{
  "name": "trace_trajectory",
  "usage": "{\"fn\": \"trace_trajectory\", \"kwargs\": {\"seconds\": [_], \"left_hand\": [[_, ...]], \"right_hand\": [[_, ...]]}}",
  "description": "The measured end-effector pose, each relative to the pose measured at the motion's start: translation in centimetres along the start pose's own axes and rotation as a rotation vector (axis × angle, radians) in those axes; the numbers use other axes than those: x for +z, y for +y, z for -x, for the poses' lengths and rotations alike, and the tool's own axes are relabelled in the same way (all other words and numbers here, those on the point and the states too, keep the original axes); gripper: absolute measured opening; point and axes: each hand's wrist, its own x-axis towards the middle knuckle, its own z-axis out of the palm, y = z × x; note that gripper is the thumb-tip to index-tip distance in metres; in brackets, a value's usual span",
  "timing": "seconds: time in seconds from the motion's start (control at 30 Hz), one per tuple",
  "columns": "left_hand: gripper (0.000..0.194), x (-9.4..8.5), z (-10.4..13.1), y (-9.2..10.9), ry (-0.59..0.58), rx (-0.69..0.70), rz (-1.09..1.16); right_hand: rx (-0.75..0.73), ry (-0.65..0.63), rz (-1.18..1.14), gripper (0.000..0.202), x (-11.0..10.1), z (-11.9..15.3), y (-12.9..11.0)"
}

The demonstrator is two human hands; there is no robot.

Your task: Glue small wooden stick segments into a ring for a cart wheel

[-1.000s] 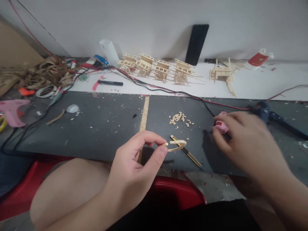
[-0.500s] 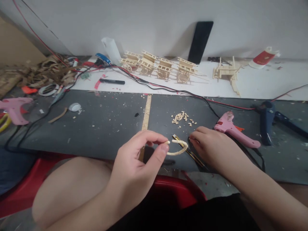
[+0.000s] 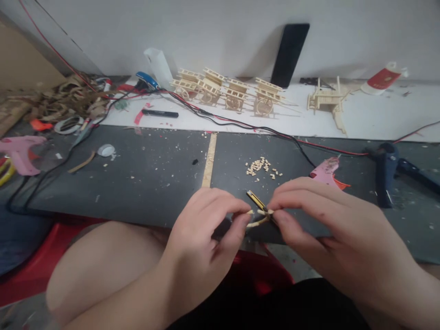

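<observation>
My left hand is closed in a pinch on a thin, pale wooden strip bent into an open loop. At the loop's bent right side, the thumb and fingertips of my right hand are pinched together on it. A small pale bit shows at those fingertips, too blurred to tell from the strip. Beneath the loop, a yellow and black utility knife lies on the grey table, partly covered by my right hand. Just beyond the knife is a scatter of tiny cut wooden pieces.
Several miniature wooden carts stand along the white back strip, with a black phone leaning behind. A pink glue gun lies beyond my right hand, another glue gun at far left. Cables cross the table; blue-handled pliers lie right.
My right hand has come up from the table beside the knife to the bent strip and pinches its right side. My left hand has moved slightly right with the strip.
</observation>
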Motion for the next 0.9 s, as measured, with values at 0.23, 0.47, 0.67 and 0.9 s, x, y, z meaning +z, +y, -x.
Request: {"fn": "trace_trajectory", "kwargs": {"seconds": [0.23, 0.47, 0.67, 0.9], "left_hand": [[0.017, 0.15, 0.3, 0.26, -0.055, 0.105, -0.075], [0.017, 0.16, 0.37, 0.21, -0.115, 0.112, -0.068], [0.017, 0.22, 0.55, 0.33, -0.099, 0.117, -0.06], [0.018, 0.46, 0.51, 0.22, -0.106, 0.115, -0.047]], "right_hand": [[-0.048, -0.028, 0.02, 0.015, 0.52, 0.68, 0.05], [-0.045, -0.078, 0.056, 0.017, 0.41, 0.62, -0.26], [-0.051, -0.077, 0.143, 0.022, 0.4, 0.61, -0.76], [-0.061, -0.071, 0.212, 0.025, 0.45, 0.59, -0.85]]}}
